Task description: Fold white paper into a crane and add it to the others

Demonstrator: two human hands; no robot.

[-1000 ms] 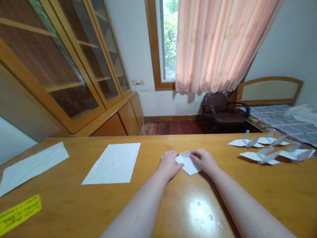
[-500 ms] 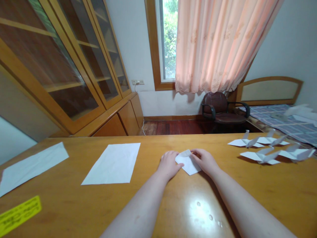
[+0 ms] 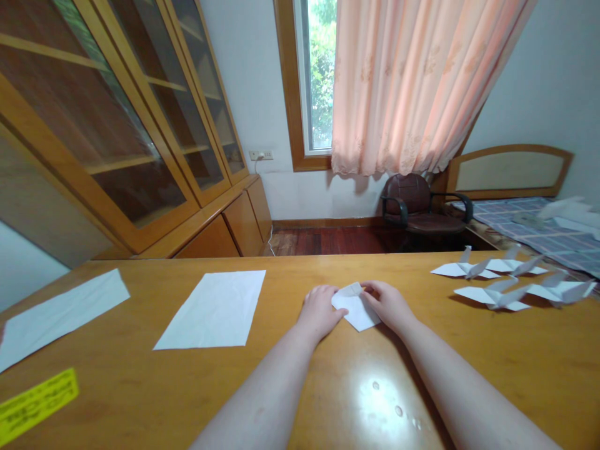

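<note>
A small folded white paper (image 3: 357,309) lies on the wooden table (image 3: 300,375) between my two hands. My left hand (image 3: 319,310) rests at its left edge, fingers curled and pressing on the paper. My right hand (image 3: 388,304) covers its right edge, fingers bent down on the fold near the paper's far tip. Both forearms reach in from the bottom of the view.
A flat white sheet (image 3: 214,309) lies to the left, with another sheet (image 3: 56,314) and a yellow label (image 3: 35,403) farther left. Several folded paper cranes (image 3: 497,281) stand at the right. Beyond the table are a chair (image 3: 419,209), a bed and glass-door cabinets.
</note>
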